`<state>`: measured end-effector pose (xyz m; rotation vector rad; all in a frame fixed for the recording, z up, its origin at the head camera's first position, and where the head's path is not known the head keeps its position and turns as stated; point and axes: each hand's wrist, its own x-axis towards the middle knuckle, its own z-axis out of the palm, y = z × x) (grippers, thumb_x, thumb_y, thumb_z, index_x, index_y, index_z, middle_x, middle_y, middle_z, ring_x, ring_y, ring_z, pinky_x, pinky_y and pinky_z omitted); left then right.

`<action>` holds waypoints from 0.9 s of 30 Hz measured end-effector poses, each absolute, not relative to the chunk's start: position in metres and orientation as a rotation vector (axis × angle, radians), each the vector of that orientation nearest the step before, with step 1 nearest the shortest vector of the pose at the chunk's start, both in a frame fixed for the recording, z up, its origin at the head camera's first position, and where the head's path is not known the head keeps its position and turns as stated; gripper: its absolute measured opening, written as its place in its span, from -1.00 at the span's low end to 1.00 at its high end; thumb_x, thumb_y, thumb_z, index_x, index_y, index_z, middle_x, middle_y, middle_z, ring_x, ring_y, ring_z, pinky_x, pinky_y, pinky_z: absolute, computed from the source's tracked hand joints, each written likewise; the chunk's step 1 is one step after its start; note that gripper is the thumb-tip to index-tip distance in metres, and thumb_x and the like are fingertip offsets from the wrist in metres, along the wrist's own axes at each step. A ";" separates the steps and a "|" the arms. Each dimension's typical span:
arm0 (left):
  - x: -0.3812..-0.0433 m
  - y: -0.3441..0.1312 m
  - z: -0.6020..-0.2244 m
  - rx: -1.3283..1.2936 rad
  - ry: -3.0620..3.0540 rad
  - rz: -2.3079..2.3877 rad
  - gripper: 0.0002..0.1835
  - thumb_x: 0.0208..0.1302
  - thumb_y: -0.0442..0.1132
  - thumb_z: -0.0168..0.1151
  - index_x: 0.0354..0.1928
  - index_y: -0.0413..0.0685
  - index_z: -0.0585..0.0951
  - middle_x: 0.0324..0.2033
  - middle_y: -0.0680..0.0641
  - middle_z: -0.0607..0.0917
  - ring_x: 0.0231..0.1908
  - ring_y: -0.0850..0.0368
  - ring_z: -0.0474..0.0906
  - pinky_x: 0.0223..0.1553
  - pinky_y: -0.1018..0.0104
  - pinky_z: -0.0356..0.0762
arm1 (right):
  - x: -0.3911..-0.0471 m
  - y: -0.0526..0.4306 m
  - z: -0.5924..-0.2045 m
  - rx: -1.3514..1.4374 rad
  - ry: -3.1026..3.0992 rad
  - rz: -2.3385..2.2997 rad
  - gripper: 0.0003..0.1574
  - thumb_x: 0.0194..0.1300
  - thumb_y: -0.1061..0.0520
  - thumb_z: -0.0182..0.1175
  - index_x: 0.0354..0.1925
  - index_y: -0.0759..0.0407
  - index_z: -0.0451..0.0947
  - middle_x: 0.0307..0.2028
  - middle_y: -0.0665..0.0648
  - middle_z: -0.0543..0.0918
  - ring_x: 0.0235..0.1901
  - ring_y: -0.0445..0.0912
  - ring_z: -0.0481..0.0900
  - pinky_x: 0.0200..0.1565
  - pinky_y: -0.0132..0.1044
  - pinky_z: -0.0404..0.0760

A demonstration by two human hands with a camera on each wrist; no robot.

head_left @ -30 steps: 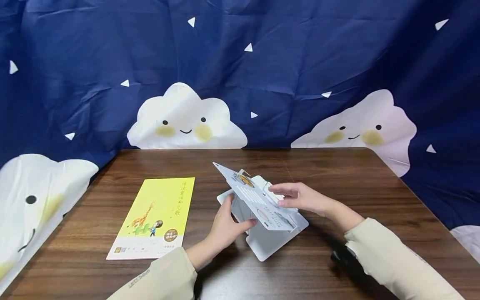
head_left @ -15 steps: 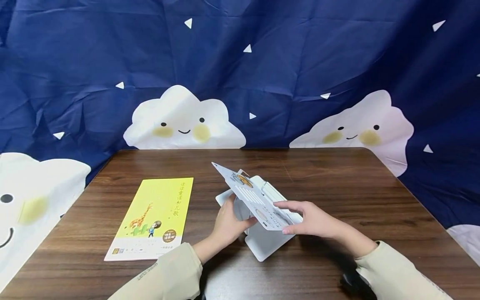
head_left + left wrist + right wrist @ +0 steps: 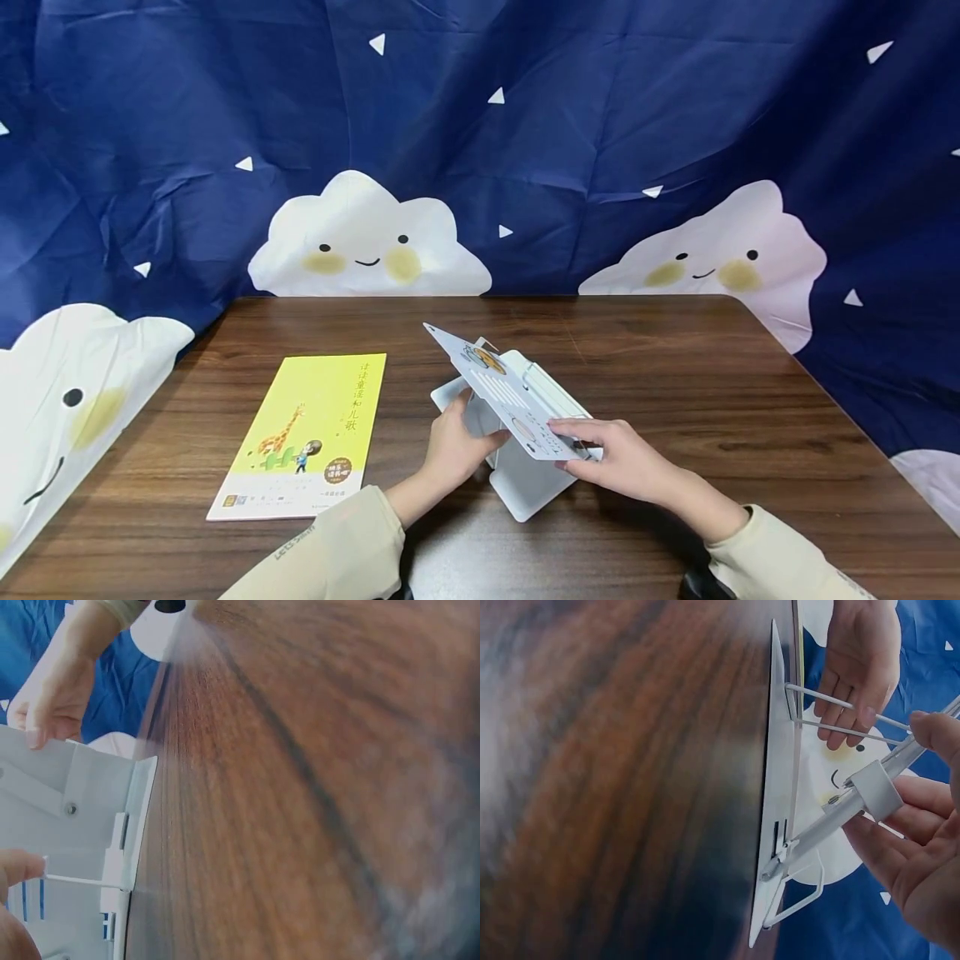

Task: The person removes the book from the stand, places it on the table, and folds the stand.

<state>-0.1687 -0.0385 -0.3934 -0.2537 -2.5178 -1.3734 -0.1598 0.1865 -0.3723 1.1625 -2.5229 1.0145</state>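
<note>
A white metal book stand (image 3: pixel 491 383) with cartoon print stands on the table, its panel tilted over a flat base (image 3: pixel 525 487). My left hand (image 3: pixel 450 450) reaches under the panel's left side, thumb and fingers about the wire support (image 3: pixel 82 880). In the right wrist view the left thumb (image 3: pixel 866 716) lies at that wire. My right hand (image 3: pixel 618 458) grips the panel's lower right corner, thumb on one face and fingers (image 3: pixel 889 851) on the other. A wire page holder (image 3: pixel 810 896) sticks out near the base. Part of the left fingers is hidden behind the panel.
A yellow book (image 3: pixel 307 433) with a giraffe on its cover lies left of the stand on the dark wooden table (image 3: pixel 645 342). Behind the table hangs a blue cloth (image 3: pixel 540 125) with clouds.
My right hand has come down from above the base to the panel's lower right corner and taken hold of it. The left hand and the stand stay nearly in place.
</note>
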 end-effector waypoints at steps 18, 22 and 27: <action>-0.169 -0.040 -0.395 -0.244 -2.514 -1.390 -0.26 -0.27 -0.11 0.37 0.02 -0.34 0.38 -0.14 -0.31 0.51 -0.16 -0.17 0.44 -0.20 0.06 0.40 | -0.152 0.184 -0.371 1.107 -2.469 1.301 -0.57 -0.07 0.40 0.23 -0.13 0.41 0.48 -0.15 0.31 0.52 -0.24 0.05 0.51 -0.38 -0.22 0.55; -0.170 -0.040 -0.395 -0.267 -2.510 -1.368 -0.30 -0.26 -0.10 0.37 -0.03 -0.32 0.41 -0.20 -0.27 0.54 -0.20 -0.13 0.47 -0.22 0.10 0.41 | -0.158 0.189 -0.379 1.086 -2.451 1.391 -0.59 -0.01 0.35 0.22 -0.10 0.36 0.48 -0.14 0.28 0.52 -0.21 -0.03 0.50 -0.37 -0.26 0.55; -0.173 -0.040 -0.394 -0.324 -2.525 -1.312 -0.40 -0.27 -0.09 0.38 -0.13 -0.25 0.46 -0.32 -0.20 0.59 -0.31 -0.07 0.50 -0.33 0.18 0.44 | -0.155 0.189 -0.369 1.052 -2.463 1.504 -0.63 0.03 0.38 0.17 -0.11 0.43 0.46 -0.18 0.34 0.52 -0.32 -0.09 0.53 -0.43 -0.29 0.55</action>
